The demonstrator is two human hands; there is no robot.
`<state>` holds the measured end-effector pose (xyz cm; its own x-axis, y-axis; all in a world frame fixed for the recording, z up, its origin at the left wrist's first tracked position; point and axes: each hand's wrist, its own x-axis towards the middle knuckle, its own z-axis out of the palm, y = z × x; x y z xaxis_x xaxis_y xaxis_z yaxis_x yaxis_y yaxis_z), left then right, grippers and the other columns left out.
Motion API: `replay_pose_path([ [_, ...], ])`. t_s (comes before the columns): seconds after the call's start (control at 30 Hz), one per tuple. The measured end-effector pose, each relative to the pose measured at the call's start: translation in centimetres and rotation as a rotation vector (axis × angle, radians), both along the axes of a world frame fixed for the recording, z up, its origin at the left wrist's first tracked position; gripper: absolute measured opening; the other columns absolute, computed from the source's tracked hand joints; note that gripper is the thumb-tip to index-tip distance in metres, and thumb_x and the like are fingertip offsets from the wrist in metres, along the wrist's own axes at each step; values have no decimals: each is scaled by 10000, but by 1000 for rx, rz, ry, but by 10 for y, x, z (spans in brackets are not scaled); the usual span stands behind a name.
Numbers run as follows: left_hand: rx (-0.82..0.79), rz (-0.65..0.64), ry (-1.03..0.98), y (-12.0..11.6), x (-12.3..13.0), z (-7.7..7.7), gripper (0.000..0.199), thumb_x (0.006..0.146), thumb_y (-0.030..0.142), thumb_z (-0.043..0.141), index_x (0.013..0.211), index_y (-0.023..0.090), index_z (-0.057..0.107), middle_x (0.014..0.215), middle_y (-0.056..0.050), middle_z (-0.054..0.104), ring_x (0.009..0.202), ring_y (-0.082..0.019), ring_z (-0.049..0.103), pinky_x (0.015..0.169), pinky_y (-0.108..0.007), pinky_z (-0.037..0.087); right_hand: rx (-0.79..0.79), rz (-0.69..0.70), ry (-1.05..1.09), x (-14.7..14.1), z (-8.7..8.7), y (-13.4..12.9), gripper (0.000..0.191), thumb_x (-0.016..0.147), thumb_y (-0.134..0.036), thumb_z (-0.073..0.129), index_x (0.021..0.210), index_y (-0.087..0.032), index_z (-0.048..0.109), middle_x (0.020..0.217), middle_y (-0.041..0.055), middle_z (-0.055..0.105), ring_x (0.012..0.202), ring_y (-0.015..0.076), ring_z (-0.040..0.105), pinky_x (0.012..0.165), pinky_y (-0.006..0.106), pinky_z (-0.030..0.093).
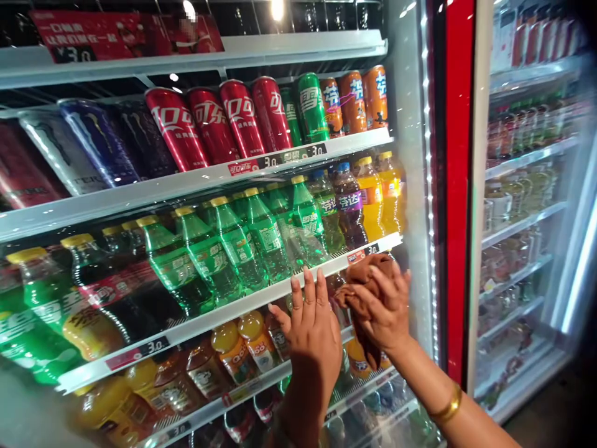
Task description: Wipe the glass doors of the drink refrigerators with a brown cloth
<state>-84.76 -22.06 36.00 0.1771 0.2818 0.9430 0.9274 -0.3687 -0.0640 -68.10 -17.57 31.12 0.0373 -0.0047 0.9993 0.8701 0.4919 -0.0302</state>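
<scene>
My right hand (385, 311) grips a crumpled brown cloth (366, 274), part of which hangs below the fingers. It is held up in front of the cooler's lower right shelves. To its left, my left hand (312, 323) is raised with fingers spread and holds nothing. Its fingertips overlap the white shelf edge (261, 292) in view; they seem to rest on a clear glass pane, though the contact is hard to make out. Behind the hands stand green soda bottles (263, 227) and yellow soda bottles (370, 196).
Red cola cans (240, 118) and orange cans (353, 102) line the shelf above. Small orange-juice bottles (233, 351) stand on the shelf below. A red vertical frame (459, 186) borders the cooler at right, with another stocked cooler (527, 205) beyond it.
</scene>
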Motion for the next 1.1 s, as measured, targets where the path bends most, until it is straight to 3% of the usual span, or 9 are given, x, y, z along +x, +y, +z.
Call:
replay_pose_path([
  [0.1, -4, 20, 34, -5, -3, 2, 673, 1046, 170, 459, 1680, 190, 235, 1657, -89, 453, 1663, -165, 46, 1341, -501, -137, 34, -34, 140, 7, 22, 10, 428, 888, -256, 751, 1307, -323, 694, 1663, 55, 426, 1602, 435, 268, 1263, 767, 220],
  [0.23, -1, 76, 35, -8, -12, 9, 663, 1036, 148, 443, 1673, 179, 265, 1687, -81, 405, 1666, -176, 19, 1335, -522, -155, 102, -5, 151, -23, 63, 11, 482, 886, -263, 756, 1358, -323, 673, 1606, 75, 488, 1546, 404, 373, 1252, 689, 321],
  [0.3, 3, 109, 33, -9, -18, 10, 659, 1034, 145, 435, 1673, 183, 276, 1680, -81, 421, 1667, -187, 52, 1339, -531, -145, 102, 57, 65, -40, 59, 2, 430, 908, -264, 728, 1330, -334, 687, 1532, 66, 560, 1532, 382, 394, 1244, 647, 359],
  [0.37, -2, 146, 48, -10, -24, 7, 661, 1032, 150, 430, 1675, 189, 281, 1672, -76, 439, 1667, -193, 91, 1349, -524, -122, 75, 126, -33, -47, 38, -8, 369, 945, -252, 672, 1307, -325, 691, 1433, 70, 633, 1522, 364, 411, 1239, 634, 374],
  [0.5, -37, 184, 108, -14, -33, 1, 682, 1028, 181, 458, 1682, 195, 263, 1709, -31, 389, 1672, -181, 60, 1367, -459, -97, -9, 156, -79, -35, 5, -10, 352, 914, -203, 700, 1247, -318, 706, 1402, 74, 661, 1479, 362, 473, 1225, 663, 386],
  [0.73, -26, 207, 67, -17, -49, 12, 652, 1043, 213, 484, 1669, 196, 304, 1729, -21, 361, 1675, -166, -6, 1371, -461, -91, 137, 93, 118, -67, 66, -6, 451, 845, -233, 816, 1275, -323, 716, 1474, 77, 627, 1476, 396, 479, 1220, 656, 391],
  [0.97, -44, 214, 107, -21, -67, -1, 661, 1055, 200, 471, 1680, 192, 258, 1740, -20, 328, 1672, -172, 2, 1373, -459, -79, -4, 212, -124, -66, 2, -22, 304, 911, -176, 720, 1200, -269, 730, 1384, 87, 671, 1526, 351, 416, 1282, 646, 314],
  [1.03, -44, 217, 104, -23, -73, 0, 667, 1054, 198, 471, 1682, 194, 247, 1737, -19, 333, 1671, -169, 17, 1373, -466, -83, 9, 181, -53, -61, 9, -19, 308, 877, -185, 766, 1170, -276, 739, 1430, 80, 644, 1477, 365, 479, 1252, 652, 360],
  [1.1, -37, 221, 75, -25, -79, 4, 676, 1048, 189, 479, 1683, 198, 247, 1722, -24, 367, 1670, -174, 41, 1372, -489, -80, 72, 131, 48, -67, 32, -15, 352, 839, -221, 820, 1178, -283, 745, 1470, 80, 621, 1424, 381, 533, 1229, 650, 392],
])
